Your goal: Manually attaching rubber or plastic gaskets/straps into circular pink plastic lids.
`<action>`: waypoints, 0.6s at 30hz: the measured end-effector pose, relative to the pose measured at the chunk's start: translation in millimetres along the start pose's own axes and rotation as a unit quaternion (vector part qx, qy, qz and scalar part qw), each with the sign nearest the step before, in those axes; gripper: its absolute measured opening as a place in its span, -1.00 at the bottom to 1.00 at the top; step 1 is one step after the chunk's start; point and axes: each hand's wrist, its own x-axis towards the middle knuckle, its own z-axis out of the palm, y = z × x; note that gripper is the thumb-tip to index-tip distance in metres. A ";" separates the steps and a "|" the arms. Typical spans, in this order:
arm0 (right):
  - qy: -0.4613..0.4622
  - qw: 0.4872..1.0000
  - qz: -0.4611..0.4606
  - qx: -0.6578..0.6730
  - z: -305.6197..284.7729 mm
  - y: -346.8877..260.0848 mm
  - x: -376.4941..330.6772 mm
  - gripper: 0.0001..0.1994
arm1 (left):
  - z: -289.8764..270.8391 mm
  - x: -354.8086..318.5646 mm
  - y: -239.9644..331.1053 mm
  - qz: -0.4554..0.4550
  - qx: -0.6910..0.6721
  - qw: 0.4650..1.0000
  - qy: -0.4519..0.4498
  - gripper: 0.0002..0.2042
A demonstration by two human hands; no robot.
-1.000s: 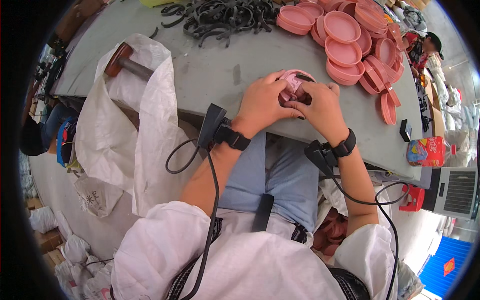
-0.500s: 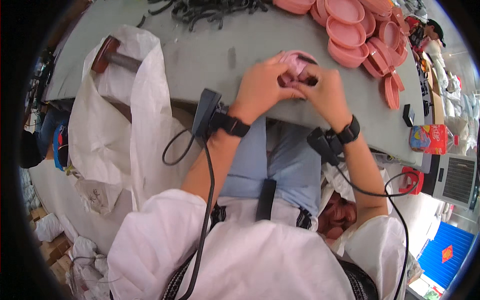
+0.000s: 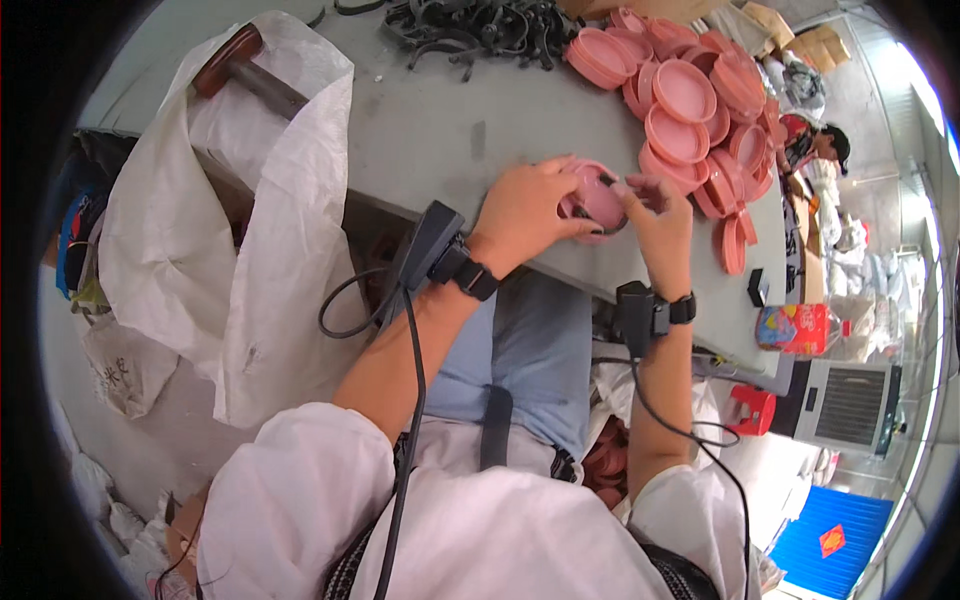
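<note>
Above the table's near edge, my left hand grips a shallow round pink plastic dish, fingers on its far rim and thumb on its near rim. Dark pieces show along the dish's inner edge, partly covered by fingers. At its right side my right hand is closed, thumb and forefinger pinched beside the rim. What this pinch holds, if anything, is too small to make out. Both wrists carry black straps with cabled black boxes.
More pink dishes lie heaped at the table's far right. Black curved strips are piled at the back. A wooden-handled hammer rests on a white woven sack at left. A red and blue packet stands right.
My right hand has moved away from my left, to the dish's right rim. The dish has turned, showing more of its inside. The whole view has shifted.
</note>
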 end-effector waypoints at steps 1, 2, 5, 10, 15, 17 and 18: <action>-0.010 0.999 0.035 -0.008 2.2 -1.8 -1.4 -0.73 | -1.2 -0.9 -0.7 -0.007 0.004 1.000 -0.009 -0.66; -0.013 0.999 0.029 -0.010 4.9 -1.7 -0.6 -0.73 | -1.5 -1.6 -1.8 -0.015 0.008 1.000 -0.019 -0.66; -0.020 0.995 0.071 -0.070 9.3 5.8 0.8 -0.80 | 2.1 -1.7 -1.1 -0.009 0.007 1.000 0.007 -0.65; 0.029 0.998 0.049 -0.037 15.1 12.3 -2.3 -0.84 | 1.9 -0.1 -1.4 -0.031 0.013 0.999 0.000 -0.65; 0.079 0.991 0.097 0.041 19.0 17.1 0.2 -0.83 | 4.4 0.4 -0.7 -0.023 0.015 1.000 0.002 -0.65; 0.048 0.994 0.094 -0.032 14.3 12.6 6.4 -0.84 | 4.4 1.1 0.0 -0.029 0.008 1.000 -0.007 -0.65; 0.048 0.994 0.094 -0.033 13.9 8.8 8.1 -0.84 | 2.5 1.2 0.2 -0.036 0.007 0.999 -0.013 -0.65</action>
